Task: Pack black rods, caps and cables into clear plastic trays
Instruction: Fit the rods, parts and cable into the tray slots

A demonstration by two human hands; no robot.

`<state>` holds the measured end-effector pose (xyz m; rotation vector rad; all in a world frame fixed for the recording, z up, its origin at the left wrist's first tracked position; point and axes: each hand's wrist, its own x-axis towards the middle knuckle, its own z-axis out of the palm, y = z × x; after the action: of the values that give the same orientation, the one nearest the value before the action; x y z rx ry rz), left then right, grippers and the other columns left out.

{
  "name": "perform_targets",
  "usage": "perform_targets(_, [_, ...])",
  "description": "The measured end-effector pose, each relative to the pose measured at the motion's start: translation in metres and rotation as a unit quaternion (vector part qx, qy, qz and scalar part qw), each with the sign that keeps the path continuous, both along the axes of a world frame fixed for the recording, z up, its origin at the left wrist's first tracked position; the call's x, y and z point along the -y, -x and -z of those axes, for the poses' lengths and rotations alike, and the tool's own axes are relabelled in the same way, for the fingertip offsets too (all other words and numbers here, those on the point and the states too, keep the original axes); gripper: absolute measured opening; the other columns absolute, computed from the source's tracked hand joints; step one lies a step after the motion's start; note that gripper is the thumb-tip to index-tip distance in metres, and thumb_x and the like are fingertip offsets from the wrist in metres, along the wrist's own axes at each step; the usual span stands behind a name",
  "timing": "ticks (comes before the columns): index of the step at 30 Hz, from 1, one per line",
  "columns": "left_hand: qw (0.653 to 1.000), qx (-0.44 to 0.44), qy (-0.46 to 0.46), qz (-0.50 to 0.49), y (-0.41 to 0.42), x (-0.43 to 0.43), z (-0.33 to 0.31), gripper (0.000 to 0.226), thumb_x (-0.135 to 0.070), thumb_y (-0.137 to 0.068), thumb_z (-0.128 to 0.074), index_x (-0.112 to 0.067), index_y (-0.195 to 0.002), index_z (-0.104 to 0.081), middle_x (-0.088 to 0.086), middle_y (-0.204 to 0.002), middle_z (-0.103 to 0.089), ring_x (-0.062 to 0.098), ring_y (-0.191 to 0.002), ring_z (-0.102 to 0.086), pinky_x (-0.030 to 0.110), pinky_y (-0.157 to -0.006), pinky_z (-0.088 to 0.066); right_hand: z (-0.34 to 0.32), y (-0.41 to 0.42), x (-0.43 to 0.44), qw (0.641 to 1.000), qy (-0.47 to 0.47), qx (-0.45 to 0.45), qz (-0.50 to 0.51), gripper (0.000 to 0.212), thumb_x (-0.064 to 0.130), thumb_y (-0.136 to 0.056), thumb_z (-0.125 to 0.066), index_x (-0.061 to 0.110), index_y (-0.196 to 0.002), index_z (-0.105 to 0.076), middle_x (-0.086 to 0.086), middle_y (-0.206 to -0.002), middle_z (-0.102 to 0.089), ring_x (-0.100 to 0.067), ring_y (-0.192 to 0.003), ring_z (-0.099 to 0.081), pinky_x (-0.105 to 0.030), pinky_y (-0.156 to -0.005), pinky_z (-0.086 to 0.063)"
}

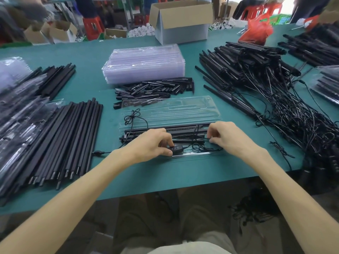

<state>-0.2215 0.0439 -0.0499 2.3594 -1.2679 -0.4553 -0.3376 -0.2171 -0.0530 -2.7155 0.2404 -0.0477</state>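
Teal-green worktable (183,171) in a crowded workshop: a person's left hand (152,143) pinches a small black button controller (174,149) at the near edge of an open clear plastic tray (183,110), while the right hand (227,137) pinches the thin black cable (205,149) coiled just beside it. Long black rods (183,126) lie in the tray's near half; loose black rods (73,136) lie piled to the left, short black caps (156,89) and a stack of empty clear trays (145,65) behind, and a tangle of cabled rods (256,83) to the right.
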Motion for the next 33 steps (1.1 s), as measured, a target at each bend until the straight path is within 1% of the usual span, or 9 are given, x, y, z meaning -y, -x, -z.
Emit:
perform_targets(6, [0.999,-0.032,0.007,-0.019,-0.001,-0.001,0.001,0.016,-0.034,-0.084,-0.081,-0.027,-0.095,-0.07,-0.009,-0.096,-0.058,0.003,-0.086,-0.059,0.028,-0.08,-0.051,-0.003,0.0,0.001,0.999,-0.022,-0.019,-0.015,0.008,0.023,-0.091,-0.072,0.02,-0.083,-0.073,0.007,-0.081,-0.065,-0.014,-0.079,-0.063,-0.03,-0.073,-0.051])
perform_targets(11, [0.999,-0.039,0.006,-0.023,-0.001,0.0,0.001,0.015,-0.034,-0.083,-0.081,-0.031,-0.091,-0.068,-0.009,-0.095,-0.058,0.004,-0.086,-0.06,0.032,-0.081,-0.052,-0.007,-0.001,0.0,0.997,-0.034,0.073,-0.003,0.013,0.033,-0.095,-0.065,0.021,-0.098,-0.07,0.012,-0.084,-0.061,0.001,-0.079,-0.056,-0.022,-0.071,-0.042])
perform_targets(14, [0.999,-0.038,0.004,-0.024,0.0,0.0,0.001,0.016,-0.034,-0.083,-0.081,-0.03,-0.092,-0.069,-0.008,-0.095,-0.059,0.006,-0.087,-0.06,0.034,-0.082,-0.053,-0.014,-0.005,-0.018,0.992,-0.095,0.077,-0.03,0.029,0.052,-0.098,-0.052,0.026,-0.105,-0.064,0.011,-0.089,-0.062,-0.001,-0.078,-0.057,-0.022,-0.071,-0.043])
perform_targets(17, [0.999,-0.034,-0.002,-0.024,0.0,0.001,0.001,0.016,-0.035,-0.083,-0.081,-0.029,-0.092,-0.069,-0.007,-0.094,-0.058,0.008,-0.087,-0.06,0.037,-0.083,-0.053,-0.021,-0.012,-0.034,0.985,-0.163,0.057,-0.008,0.055,0.069,-0.094,-0.036,0.023,-0.09,-0.064,0.005,-0.083,-0.065,-0.006,-0.07,-0.06,-0.029,-0.07,-0.05])
perform_targets(19, [0.999,-0.032,-0.006,-0.026,0.0,0.001,0.0,0.017,-0.035,-0.083,-0.081,-0.029,-0.092,-0.069,-0.006,-0.094,-0.058,0.01,-0.088,-0.06,0.04,-0.083,-0.053,-0.021,-0.017,-0.036,0.992,-0.123,0.041,-0.006,0.043,0.064,-0.095,-0.047,0.025,-0.087,-0.065,0.009,-0.082,-0.066,-0.007,-0.076,-0.061,-0.028,-0.07,-0.049])
perform_targets(21, [0.999,-0.031,-0.006,-0.028,0.001,0.002,0.0,0.016,-0.036,-0.083,-0.081,-0.031,-0.09,-0.068,-0.006,-0.094,-0.058,0.011,-0.087,-0.059,0.041,-0.083,-0.053,-0.02,-0.018,-0.031,0.995,-0.097,0.026,0.0,0.025,0.044,-0.096,-0.059,0.023,-0.092,-0.07,0.01,-0.083,-0.068,-0.01,-0.08,-0.063,-0.022,-0.069,-0.048])
perform_targets(24, [0.999,-0.031,0.0,-0.031,0.001,0.001,0.0,0.017,-0.036,-0.082,-0.081,-0.03,-0.089,-0.067,-0.007,-0.093,-0.059,0.01,-0.086,-0.058,0.041,-0.083,-0.052,-0.017,-0.011,-0.018,0.992,-0.129,0.014,0.008,0.008,0.024,-0.092,-0.064,0.025,-0.094,-0.072,0.013,-0.082,-0.069,-0.002,-0.074,-0.063,-0.013,-0.064,-0.047])
perform_targets(27, [0.999,-0.027,-0.001,-0.036,0.002,0.002,0.001,0.018,-0.035,-0.081,-0.082,-0.027,-0.09,-0.069,-0.008,-0.091,-0.059,0.01,-0.084,-0.059,0.042,-0.082,-0.052,-0.011,-0.001,-0.008,0.988,-0.152,0.001,0.019,0.005,0.03,-0.089,-0.072,0.031,-0.093,-0.07,0.009,-0.083,-0.069,-0.001,-0.073,-0.064,-0.021,-0.065,-0.054])
perform_targets(33, [0.999,-0.012,-0.01,-0.05,0.004,0.005,0.001,0.017,-0.038,-0.081,-0.082,-0.032,-0.088,-0.067,-0.01,-0.089,-0.059,0.009,-0.084,-0.06,0.043,-0.081,-0.053,0.01,0.009,-0.003,0.993,-0.106,-0.025,0.035,0.022,0.039,-0.09,-0.072,0.026,-0.1,-0.058,0.003,-0.084,-0.063,-0.017,-0.079,-0.062,-0.034,-0.069,-0.05])
